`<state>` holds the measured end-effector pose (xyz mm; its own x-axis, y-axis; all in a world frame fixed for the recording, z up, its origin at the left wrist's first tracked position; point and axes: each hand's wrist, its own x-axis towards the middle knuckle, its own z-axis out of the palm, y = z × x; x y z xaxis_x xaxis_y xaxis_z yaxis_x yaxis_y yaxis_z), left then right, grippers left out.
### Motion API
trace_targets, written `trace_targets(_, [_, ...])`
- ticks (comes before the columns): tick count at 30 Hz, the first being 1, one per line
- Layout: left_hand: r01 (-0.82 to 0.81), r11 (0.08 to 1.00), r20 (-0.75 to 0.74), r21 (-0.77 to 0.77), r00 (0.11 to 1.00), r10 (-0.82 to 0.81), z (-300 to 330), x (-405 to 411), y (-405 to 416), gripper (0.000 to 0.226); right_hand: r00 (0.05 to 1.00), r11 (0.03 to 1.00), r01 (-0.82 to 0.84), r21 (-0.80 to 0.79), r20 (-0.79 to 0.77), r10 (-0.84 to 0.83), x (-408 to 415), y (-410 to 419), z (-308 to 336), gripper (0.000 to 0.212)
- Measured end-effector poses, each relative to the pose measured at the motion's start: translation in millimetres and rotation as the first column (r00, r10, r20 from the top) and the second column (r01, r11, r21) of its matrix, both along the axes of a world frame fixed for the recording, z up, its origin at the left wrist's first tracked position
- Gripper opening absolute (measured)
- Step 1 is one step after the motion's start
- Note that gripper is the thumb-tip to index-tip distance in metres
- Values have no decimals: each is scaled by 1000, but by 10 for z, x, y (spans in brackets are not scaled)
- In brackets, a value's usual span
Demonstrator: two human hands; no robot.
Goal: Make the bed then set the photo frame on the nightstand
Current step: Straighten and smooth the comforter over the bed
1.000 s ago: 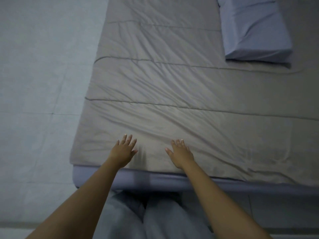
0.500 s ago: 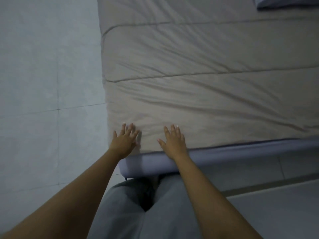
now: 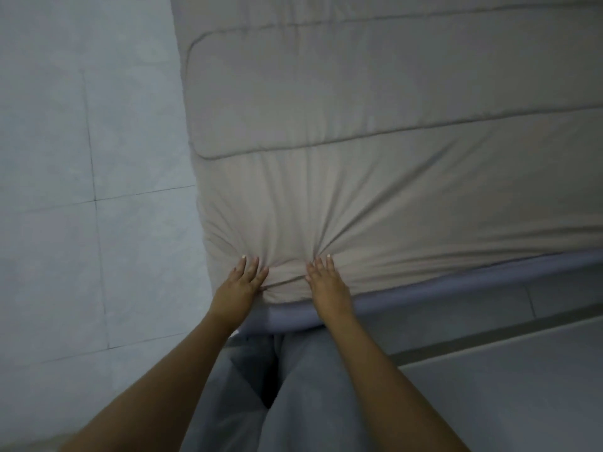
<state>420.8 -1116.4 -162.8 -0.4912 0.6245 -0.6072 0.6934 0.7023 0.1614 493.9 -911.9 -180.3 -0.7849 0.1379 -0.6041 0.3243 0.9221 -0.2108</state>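
The left hand (image 3: 239, 282) and right hand (image 3: 326, 283) press flat on the beige quilted blanket (image 3: 359, 174) at the corner of the lavender-sheeted bed (image 3: 456, 278), each grip wide, fabric puckering between them.

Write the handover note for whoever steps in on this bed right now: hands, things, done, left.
Left hand: flat, fingers straight, pressing the beige comforter at its near corner.
Right hand: the same, beside it; cloth bunches between the two.
The comforter lies spread over the bed; the blue-grey mattress edge shows below it.
Done: comforter spread, flat farther up.
Left: smooth the creases fanning from the hands, then set the photo frame on the nightstand; neither is in view.
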Motion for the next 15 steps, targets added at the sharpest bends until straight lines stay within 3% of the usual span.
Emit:
trace_targets(5, [-103, 984, 71, -149, 991, 115, 313, 93, 72, 53, 986, 998, -2, -56, 168, 11, 79, -17, 348, 49])
trace_targets(7, [-171, 964, 83, -202, 978, 191, 470, -107, 124, 55, 967, 996, 34, -83, 254, -12, 37, 92, 541, 58])
trace_targets(11, [-229, 962, 34, -145, 971, 236, 813, -588, 170, 56, 953, 976, 211, -54, 233, -193, -201, 259, 926, 66])
trace_targets(15, [-152, 982, 25, -113, 987, 156, 1142, -1025, 87, 59, 906, 938, 340, -72, 292, -306, -509, 213, 1278, 68])
